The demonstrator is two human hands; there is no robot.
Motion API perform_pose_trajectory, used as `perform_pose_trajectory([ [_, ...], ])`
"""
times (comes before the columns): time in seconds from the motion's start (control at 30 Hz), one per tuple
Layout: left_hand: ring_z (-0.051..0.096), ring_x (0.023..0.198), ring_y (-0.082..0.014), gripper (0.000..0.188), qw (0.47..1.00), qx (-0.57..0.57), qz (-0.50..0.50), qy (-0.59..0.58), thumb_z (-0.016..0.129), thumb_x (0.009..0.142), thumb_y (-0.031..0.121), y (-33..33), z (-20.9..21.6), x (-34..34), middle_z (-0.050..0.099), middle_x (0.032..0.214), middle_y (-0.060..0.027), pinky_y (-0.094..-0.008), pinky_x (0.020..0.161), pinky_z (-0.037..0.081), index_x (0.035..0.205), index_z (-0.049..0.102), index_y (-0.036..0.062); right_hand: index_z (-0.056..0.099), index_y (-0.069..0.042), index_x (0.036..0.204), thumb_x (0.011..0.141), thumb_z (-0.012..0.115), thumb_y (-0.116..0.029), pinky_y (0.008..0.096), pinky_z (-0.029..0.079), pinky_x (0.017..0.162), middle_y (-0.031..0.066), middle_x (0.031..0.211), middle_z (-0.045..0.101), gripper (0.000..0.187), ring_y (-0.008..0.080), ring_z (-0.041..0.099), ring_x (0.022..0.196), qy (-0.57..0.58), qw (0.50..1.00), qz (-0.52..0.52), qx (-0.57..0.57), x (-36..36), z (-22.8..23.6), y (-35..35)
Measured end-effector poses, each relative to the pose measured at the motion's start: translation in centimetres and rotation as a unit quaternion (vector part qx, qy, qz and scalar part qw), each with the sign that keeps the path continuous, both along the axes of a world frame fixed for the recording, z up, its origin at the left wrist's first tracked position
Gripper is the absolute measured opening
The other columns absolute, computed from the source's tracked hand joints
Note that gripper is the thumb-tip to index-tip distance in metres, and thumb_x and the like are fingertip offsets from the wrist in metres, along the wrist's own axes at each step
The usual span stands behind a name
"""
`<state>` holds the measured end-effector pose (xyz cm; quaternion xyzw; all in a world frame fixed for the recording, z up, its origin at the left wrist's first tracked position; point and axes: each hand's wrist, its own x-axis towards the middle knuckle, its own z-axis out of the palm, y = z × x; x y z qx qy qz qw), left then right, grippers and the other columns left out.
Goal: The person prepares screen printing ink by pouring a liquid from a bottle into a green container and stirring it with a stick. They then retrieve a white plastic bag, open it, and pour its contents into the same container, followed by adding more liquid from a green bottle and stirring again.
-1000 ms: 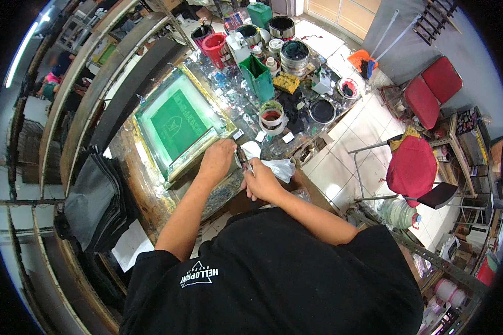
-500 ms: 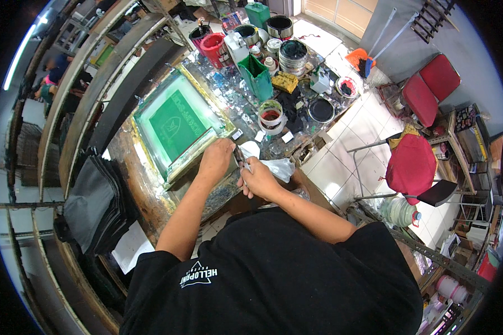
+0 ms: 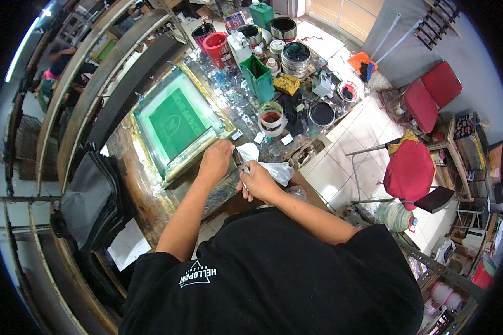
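Observation:
A green screen-printing frame [image 3: 229,129] with pale edges lies on the worktable, slightly raised at its near side. My left hand [image 3: 217,158] is closed at its near right corner; what the fingertips grip is hidden. Close beside it, my right hand [image 3: 257,181] is wrapped round a slim tool [image 3: 238,158] with a dark end and a silver part. The tool points toward my left fingers; its exact kind is too small to make out. A white plastic bag [image 3: 276,172] lies just beyond my right hand.
Ink-stained pots, a red bucket [image 3: 218,49], a cut green container [image 3: 258,80] and a yellow sponge [image 3: 286,85] crowd the table's far side. Dark sheets [image 3: 92,201] are stacked at left, beside curved racks [image 3: 103,84]. Red chairs [image 3: 411,170] stand on the right.
More of the slim tool shows between my hands, its silver part now clearer. Both hands keep nearly the same place, and the view has shifted slightly.

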<state>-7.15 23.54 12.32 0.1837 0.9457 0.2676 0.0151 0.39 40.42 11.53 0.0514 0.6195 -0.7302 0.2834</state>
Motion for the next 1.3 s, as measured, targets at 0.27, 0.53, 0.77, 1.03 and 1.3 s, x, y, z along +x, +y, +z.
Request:
perform_pose_trajectory([
  [0.27,0.065,0.091,-0.0420,0.020,0.998,0.042,0.045,0.034,0.057,0.101,0.016,0.0,0.5,-1.1,0.067,0.095,-0.0227,-0.0482,0.082,0.051,0.100,0.064,-0.0022,0.041,0.008,0.122,0.101,0.049,-0.011,0.0317,0.050,0.042,0.0155,0.079,0.068,0.030,0.0176,0.063,0.051,-0.028,0.999,0.024,0.017,0.1,-1.0,-0.1],
  [0.53,0.064,0.086,-0.0205,0.022,0.884,0.357,0.282,-0.111,0.053,0.106,0.022,-1.9,-3.6,2.9,0.064,0.094,-0.0100,-0.0401,0.078,0.052,0.113,0.058,0.0018,0.056,0.000,0.111,0.103,0.047,-0.021,0.0505,0.050,0.085,0.0244,0.096,0.068,0.024,0.0429,0.067,0.095,0.299,0.879,-0.135,0.346,1.3,-6.2,7.0],
  [0.77,0.055,0.097,-0.0157,0.027,0.748,0.511,0.325,-0.273,0.046,0.109,0.033,4.0,-12.6,9.8,0.058,0.103,-0.0062,-0.0361,0.082,0.049,0.109,0.054,0.0070,0.041,0.003,0.130,0.108,0.042,-0.028,0.0499,0.041,0.099,0.0345,0.123,0.054,0.038,0.0500,0.055,0.118,0.136,0.951,-0.170,0.219,4.5,-15.0,2.2],
  [1.03,0.061,0.116,-0.0288,0.028,0.725,0.480,0.293,-0.398,0.050,0.108,0.035,0.8,-6.3,5.0,0.062,0.130,-0.0149,-0.0455,0.094,0.053,0.122,0.047,0.0101,0.043,-0.011,0.129,0.110,0.038,-0.024,0.0525,0.053,0.089,0.0093,0.133,0.053,0.023,0.0244,0.054,0.118,-0.155,0.973,-0.173,-0.010,2.0,-8.6,2.2],
  [1.3,0.064,0.082,-0.0134,0.023,0.668,0.599,0.266,-0.353,0.057,0.106,0.031,-1.7,-7.5,2.9,0.068,0.097,-0.0063,-0.0302,0.076,0.053,0.106,0.058,0.0084,0.036,-0.009,0.136,0.108,0.038,-0.017,0.0604,0.054,0.098,0.0156,0.137,0.047,0.030,0.0327,0.054,0.122,-0.197,0.948,-0.235,-0.087,-0.1,-9.1,0.9],
])
